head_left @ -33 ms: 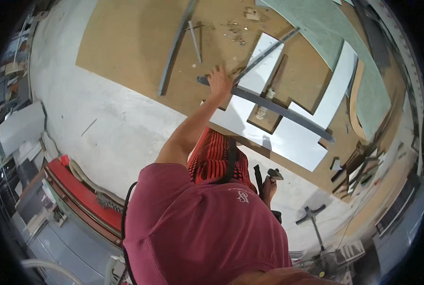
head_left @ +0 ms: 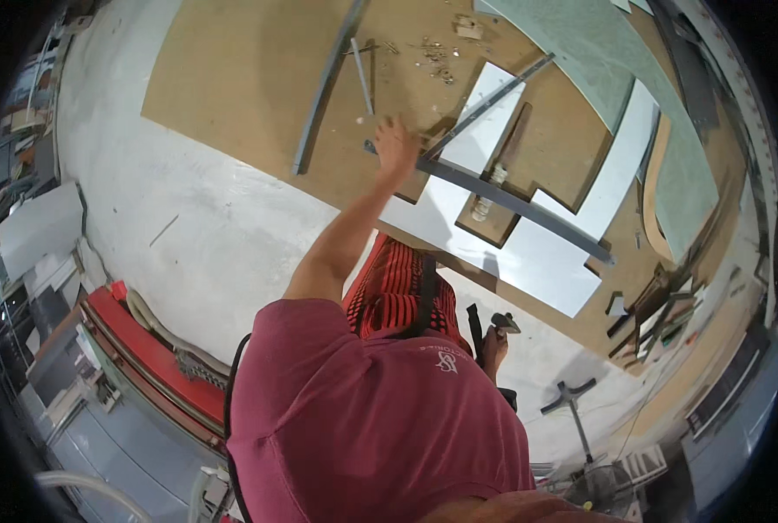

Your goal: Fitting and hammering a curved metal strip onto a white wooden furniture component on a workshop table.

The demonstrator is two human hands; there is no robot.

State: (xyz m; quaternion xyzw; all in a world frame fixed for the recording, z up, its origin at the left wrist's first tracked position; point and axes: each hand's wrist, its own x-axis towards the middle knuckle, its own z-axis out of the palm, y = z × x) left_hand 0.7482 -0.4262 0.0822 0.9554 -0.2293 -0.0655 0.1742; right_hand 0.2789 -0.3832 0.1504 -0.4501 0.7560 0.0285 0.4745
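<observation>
My left hand (head_left: 398, 146) lies over the left end of a long dark grey bar (head_left: 515, 202), its fingers stretched out and apart. A thinner grey bar (head_left: 493, 103) slants away from the long one, beside my hand. Both bars lie across a white panel (head_left: 528, 253) with rectangular cutouts. In one cutout lies a wooden-handled tool (head_left: 500, 170) with a whitish end. Low at my right side, my right hand (head_left: 495, 347) is closed around what looks like a hammer (head_left: 505, 322); its dark head shows above the fist and the handle is mostly hidden.
The brown board (head_left: 223, 87) carries another grey bar (head_left: 326, 87), a thin pale strip (head_left: 362, 77), scattered small metal pieces (head_left: 437, 57) and a curved green panel (head_left: 607, 52). Offcuts (head_left: 659, 322) pile up at the right. A dark stand (head_left: 570, 397) rises behind my right side.
My left hand has shifted very slightly left along the bar's end, with its fingers a little more spread. The right hand and the panels look the same.
</observation>
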